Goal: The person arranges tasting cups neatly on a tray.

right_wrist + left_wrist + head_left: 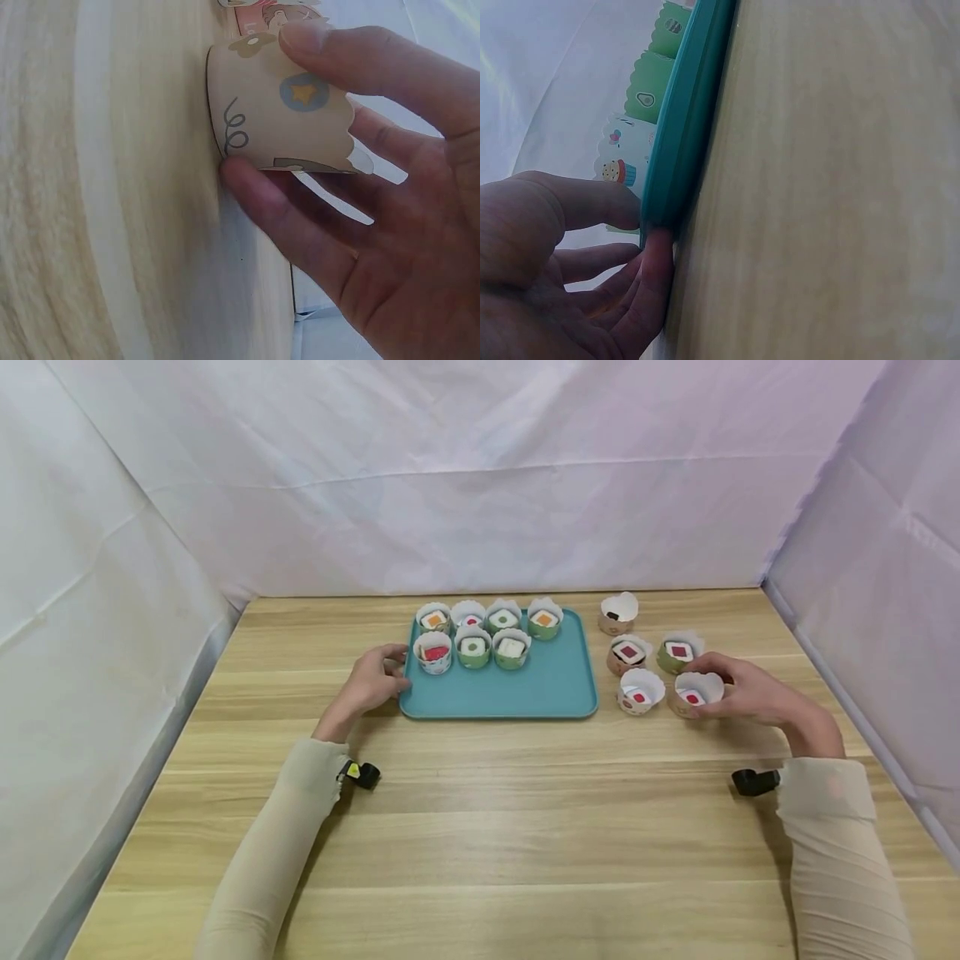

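Observation:
My left hand (pixel 372 679) grips the left rim of a blue-green tray (pixel 517 693). In the left wrist view the thumb lies against the tray rim (pixel 676 142), fingertips at its side. At the right, my right hand (pixel 742 689) holds a tan paper baking cup (pixel 686 702) with a white and red piece inside. The right wrist view shows the thumb on the printed wall of this baking cup (pixel 255 97) and a fingertip near its base; its far side is hidden. The cup stands close on the wooden table.
Several filled baking cups stand in two rows at the tray's back left, among them a green one (pixel 472 658). Right of the tray are more cups: a white one (pixel 640 693), a green one (pixel 670 658) and two tan ones (pixel 615 625). White cloth (pixel 487 527) walls the table's back and sides.

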Demonstrator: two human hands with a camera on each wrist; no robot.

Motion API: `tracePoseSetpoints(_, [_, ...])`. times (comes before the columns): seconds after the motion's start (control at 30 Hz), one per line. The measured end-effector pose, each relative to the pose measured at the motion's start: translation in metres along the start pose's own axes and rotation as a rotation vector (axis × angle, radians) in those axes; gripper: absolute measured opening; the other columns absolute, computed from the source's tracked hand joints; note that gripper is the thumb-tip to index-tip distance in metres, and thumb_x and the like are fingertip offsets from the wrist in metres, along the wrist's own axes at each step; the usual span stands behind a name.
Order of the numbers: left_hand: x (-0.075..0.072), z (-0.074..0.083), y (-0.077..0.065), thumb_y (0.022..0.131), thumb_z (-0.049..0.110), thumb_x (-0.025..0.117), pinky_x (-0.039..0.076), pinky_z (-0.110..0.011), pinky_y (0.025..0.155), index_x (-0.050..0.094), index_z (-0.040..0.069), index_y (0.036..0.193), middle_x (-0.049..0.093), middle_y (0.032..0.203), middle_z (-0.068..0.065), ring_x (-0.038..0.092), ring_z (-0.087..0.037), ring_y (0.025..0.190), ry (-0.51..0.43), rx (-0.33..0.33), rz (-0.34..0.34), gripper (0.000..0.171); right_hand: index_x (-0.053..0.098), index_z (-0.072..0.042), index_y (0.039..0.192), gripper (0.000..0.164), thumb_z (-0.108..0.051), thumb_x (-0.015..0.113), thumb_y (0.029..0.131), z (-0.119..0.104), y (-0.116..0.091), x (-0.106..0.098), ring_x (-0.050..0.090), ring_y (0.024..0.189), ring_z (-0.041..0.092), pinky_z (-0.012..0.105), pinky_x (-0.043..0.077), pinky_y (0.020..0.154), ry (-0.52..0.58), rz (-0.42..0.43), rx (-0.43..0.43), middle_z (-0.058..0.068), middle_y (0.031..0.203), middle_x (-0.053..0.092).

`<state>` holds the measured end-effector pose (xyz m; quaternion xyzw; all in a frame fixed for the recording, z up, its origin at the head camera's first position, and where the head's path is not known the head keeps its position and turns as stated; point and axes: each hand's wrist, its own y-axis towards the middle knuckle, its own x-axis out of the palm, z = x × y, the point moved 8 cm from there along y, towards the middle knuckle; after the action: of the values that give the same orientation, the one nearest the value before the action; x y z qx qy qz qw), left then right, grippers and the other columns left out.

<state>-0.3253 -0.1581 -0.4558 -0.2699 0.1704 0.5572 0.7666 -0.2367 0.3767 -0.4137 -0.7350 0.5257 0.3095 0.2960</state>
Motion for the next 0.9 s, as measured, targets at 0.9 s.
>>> tracePoseSetpoints(0.9, [-0.001, 0.000, 0.000, 0.094, 0.001, 0.065, 0.059, -0.029, 0.079, 0.039, 0.002, 0.157, 0.051, 0.147, -0.020, 0.058, -0.030, 0.111, -0.003, -0.005, -0.001, 0.068, 0.063, -0.010, 0.126, 0.054, -0.008, 0.088, 0.078, 0.001, -0.006, -0.011, 0.052, 0.099, 0.000, 0.014, 0.042, 0.079, 0.035, 0.074, 0.014, -0.007, 0.112, 0.064])
